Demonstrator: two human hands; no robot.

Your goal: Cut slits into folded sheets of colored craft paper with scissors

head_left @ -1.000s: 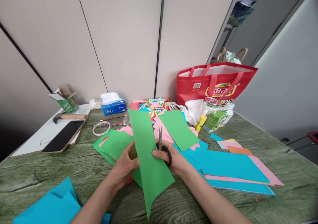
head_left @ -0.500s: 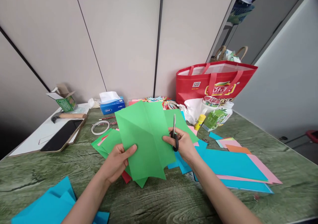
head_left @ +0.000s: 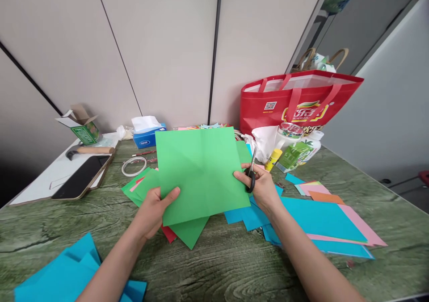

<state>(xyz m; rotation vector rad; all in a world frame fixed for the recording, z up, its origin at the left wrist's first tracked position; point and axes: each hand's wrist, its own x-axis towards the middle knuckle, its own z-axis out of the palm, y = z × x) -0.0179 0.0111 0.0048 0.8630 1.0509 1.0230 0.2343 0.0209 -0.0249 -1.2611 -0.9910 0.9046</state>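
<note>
A green paper sheet, nearly square with a faint vertical crease, is held up above the table. My left hand pinches its lower left side, thumb in front. At the right edge, my right hand grips the sheet between thumb and fingers and also holds black-handled scissors, blades pointing up. Behind and under the sheet lie more green papers and a bit of red paper.
Blue papers lie front left; blue, pink and orange sheets lie right. Behind are a tape roll, phone, hammer, tissue box, glue stick, green carton and red bag.
The green sheet has been opened out flatter and wider between my hands. My right hand has moved right with the scissors, and my left hand has shifted slightly left. The view has shifted a little.
</note>
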